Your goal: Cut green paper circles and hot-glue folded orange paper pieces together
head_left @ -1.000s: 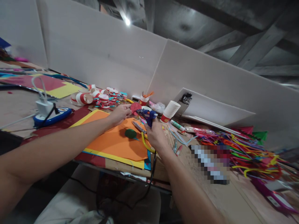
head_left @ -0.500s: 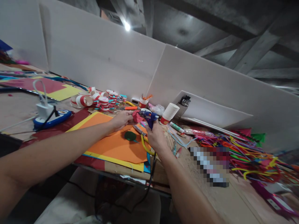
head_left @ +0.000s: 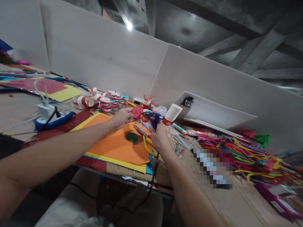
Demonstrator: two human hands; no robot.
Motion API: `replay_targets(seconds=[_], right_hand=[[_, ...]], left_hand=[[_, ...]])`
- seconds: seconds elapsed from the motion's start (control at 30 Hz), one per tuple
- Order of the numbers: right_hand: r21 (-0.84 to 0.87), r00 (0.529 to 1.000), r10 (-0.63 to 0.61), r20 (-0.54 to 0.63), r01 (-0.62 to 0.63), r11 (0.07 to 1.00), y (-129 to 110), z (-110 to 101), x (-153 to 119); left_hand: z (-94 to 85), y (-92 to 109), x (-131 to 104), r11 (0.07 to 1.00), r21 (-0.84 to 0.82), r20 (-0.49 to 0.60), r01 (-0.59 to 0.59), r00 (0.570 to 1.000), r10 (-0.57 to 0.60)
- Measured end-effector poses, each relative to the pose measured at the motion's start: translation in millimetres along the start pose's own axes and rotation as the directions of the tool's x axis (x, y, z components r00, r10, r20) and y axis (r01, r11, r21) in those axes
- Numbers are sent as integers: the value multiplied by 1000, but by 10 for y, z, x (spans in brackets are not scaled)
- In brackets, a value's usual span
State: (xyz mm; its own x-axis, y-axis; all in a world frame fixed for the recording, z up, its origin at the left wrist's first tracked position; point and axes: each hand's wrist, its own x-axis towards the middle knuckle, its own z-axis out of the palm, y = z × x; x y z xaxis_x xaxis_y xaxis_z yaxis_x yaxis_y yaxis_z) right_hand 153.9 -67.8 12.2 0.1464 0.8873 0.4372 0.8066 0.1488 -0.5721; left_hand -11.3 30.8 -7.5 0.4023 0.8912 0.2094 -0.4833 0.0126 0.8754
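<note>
My left hand [head_left: 124,118] pinches a small round red piece [head_left: 137,112] by its left edge and holds it up above the orange sheet. My right hand [head_left: 159,132] is wrapped round a blue glue gun [head_left: 155,118], whose nozzle points left at the red piece; whether they touch I cannot tell. A black cord runs down from the gun over the table edge. Below the hands, a dark green disc [head_left: 132,136] lies on the orange sheet [head_left: 113,142]. Yellow-handled scissors [head_left: 147,143] lie just beneath my right hand, partly behind it.
Red-and-white paper-cup pieces [head_left: 105,104] cluster at the back left. A stack of paper cups [head_left: 172,114] leans beside a dark bottle [head_left: 186,107]. Colourful pipe cleaners [head_left: 236,157] cover the right side. A blue power strip [head_left: 54,119] with a white plug sits left.
The red piece has turned so its round face shows more toward me, and my left hand has shifted slightly. The glue gun's nozzle is a little more clear of the piece.
</note>
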Motion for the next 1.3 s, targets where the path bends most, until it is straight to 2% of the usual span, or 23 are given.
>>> replay_targets(seconds=[0.17, 0.33, 0.43, 0.57, 0.73, 0.83, 0.93, 1.1, 1.17, 1.23, 1.3], right_hand=[[-16, 1000, -8, -27, 8, 1000, -15, -15, 10], [11, 998, -56, 12, 56, 998, -4, 32, 0], [23, 993, -106, 50, 105, 994, 4, 52, -8], [2, 992, -93, 81, 93, 996, 2, 40, -16], [20, 998, -61, 12, 61, 998, -2, 18, -18], [40, 1000, -21, -8, 22, 999, 8, 13, -10], [187, 999, 35, -6, -33, 982, 57, 1, 24], [532, 969, 212, 124, -245, 811, 272, -128, 179], [539, 950, 295, 100, -301, 786, 398, -248, 262], [439, 920, 391, 15, -358, 824, 544, -387, 332], [361, 903, 430, -29, -391, 846, 703, -504, 377]], left_hand=[[36, -73, -23, 999, 20, 51, 49, 997, -50], [40, -58, -42, 998, 46, 105, 35, 994, -40], [24, -21, -32, 998, 64, 79, 19, 997, -24], [-26, -4, 10, 996, 79, 38, -47, 998, 44], [-36, -13, 28, 998, 38, 20, -53, 998, 52], [-34, -9, 33, 999, 13, 7, -43, 999, 43], [-60, -2, 53, 999, -37, -32, -13, 999, 11], [-99, -4, 75, 994, -88, -148, 66, 986, -79], [-90, -9, 71, 994, -86, -165, 73, 983, -86], [-75, -12, 64, 995, -78, -173, 68, 982, -80], [-63, -13, 56, 995, -65, -175, 72, 981, -83]])
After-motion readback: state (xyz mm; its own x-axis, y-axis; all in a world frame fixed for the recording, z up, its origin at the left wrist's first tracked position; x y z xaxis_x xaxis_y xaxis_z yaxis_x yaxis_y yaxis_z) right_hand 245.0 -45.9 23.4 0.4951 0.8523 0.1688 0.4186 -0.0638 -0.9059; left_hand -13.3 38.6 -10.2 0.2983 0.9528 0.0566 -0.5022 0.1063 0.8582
